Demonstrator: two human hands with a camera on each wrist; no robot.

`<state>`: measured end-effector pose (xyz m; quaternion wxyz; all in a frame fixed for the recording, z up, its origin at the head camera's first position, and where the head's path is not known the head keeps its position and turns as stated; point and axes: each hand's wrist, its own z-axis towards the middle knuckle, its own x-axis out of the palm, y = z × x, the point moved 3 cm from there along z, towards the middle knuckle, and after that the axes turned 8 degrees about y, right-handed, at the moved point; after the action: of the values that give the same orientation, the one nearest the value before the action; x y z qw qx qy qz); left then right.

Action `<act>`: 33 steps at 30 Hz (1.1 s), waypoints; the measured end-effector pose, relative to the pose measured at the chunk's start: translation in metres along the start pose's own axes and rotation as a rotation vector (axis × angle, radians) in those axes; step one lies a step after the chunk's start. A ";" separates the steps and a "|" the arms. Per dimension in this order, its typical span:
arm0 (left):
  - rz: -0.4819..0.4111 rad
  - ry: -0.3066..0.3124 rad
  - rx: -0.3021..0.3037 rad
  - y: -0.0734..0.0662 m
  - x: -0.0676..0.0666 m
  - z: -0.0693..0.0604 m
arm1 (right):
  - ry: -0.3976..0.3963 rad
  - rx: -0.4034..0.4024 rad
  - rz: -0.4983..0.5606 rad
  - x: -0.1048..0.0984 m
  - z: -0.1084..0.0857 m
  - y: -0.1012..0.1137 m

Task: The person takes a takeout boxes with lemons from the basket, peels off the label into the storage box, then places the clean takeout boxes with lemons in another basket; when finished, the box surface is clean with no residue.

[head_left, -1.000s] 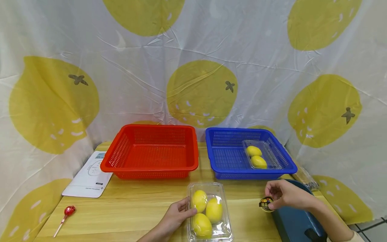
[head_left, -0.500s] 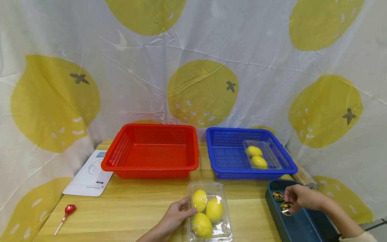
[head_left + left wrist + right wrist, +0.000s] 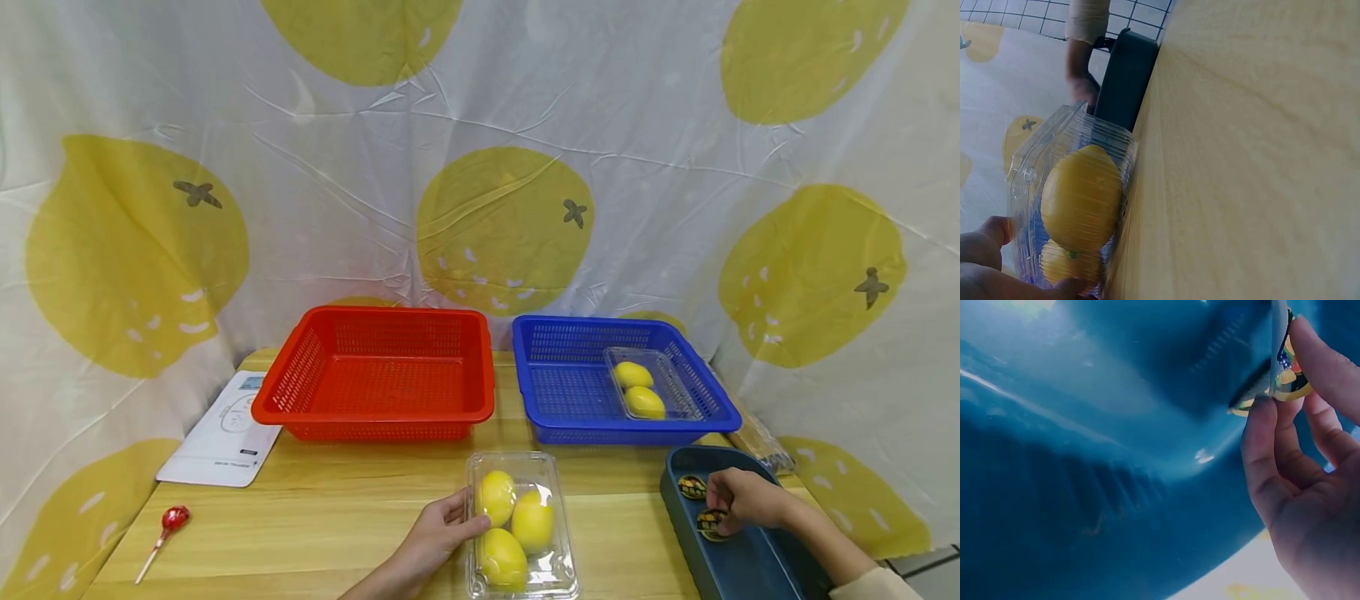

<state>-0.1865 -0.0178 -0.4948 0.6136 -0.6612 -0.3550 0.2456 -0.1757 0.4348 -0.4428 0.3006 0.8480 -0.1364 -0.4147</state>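
Observation:
My left hand (image 3: 442,533) grips the left side of a clear plastic clamshell box (image 3: 551,575), thumb on top. Three lemons (image 3: 532,521) show through its lid. In the left wrist view the box (image 3: 1022,187) stands out against the wooden table, its near lemon (image 3: 1082,194) large. My right hand (image 3: 753,500) reaches into a deep dark teal tray (image 3: 684,533) and pinches a round black-and-gold sticker (image 3: 707,522) with a fruit picture. Behind it lies a second such sticker (image 3: 692,487). The right wrist view shows the pinched sticker (image 3: 1294,387) edge-on between thumb and fingers.
A red basket (image 3: 375,418) stands at the back left. Beside it is a blue basket (image 3: 622,435) holding another clear box with two lemons (image 3: 643,402) visible. At left are a white printed sheet (image 3: 221,450) and a red lollipop (image 3: 176,518).
My right hand has moved right and down with the pinched sticker, from over the tray's left edge to inside the tray. My left hand and the box stay put.

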 end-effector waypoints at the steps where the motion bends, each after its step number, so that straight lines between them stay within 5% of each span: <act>1: -0.002 -0.001 -0.002 0.000 0.000 0.000 | -0.009 0.014 -0.013 0.001 0.001 -0.002; 16: 0.021 -0.008 -0.013 -0.002 0.000 0.000 | -0.140 0.006 -0.220 0.013 0.007 -0.008; 33: 0.028 -0.001 -0.007 -0.003 0.000 -0.001 | -0.305 0.218 -0.369 0.030 0.009 0.004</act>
<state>-0.1864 -0.0189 -0.4922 0.6075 -0.6684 -0.3467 0.2532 -0.1637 0.4135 -0.4628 0.1025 0.8135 -0.0669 -0.5685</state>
